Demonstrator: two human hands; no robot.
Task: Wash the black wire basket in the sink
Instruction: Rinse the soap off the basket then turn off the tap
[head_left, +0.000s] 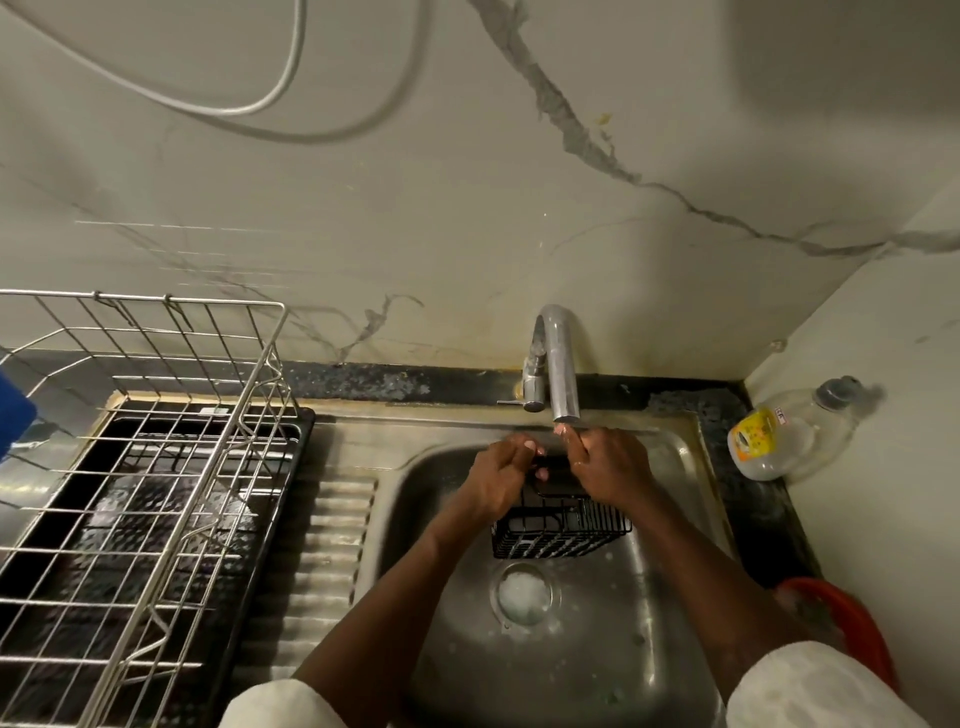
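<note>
A black wire basket (563, 527) is held over the steel sink (587, 639), just below the tap (558, 364). My left hand (498, 475) grips its far left edge and my right hand (610, 467) grips its far right edge. Water from the spout runs onto my right fingers. The basket's far end is hidden behind both hands. Foam covers the sink drain (524, 592) right in front of the basket.
A metal wire dish rack (156, 467) over a black tray stands on the left, beside the ribbed drainboard (322, 561). A clear soap bottle (789, 431) lies in the back right corner. A red object (841, 618) sits at the counter's right edge.
</note>
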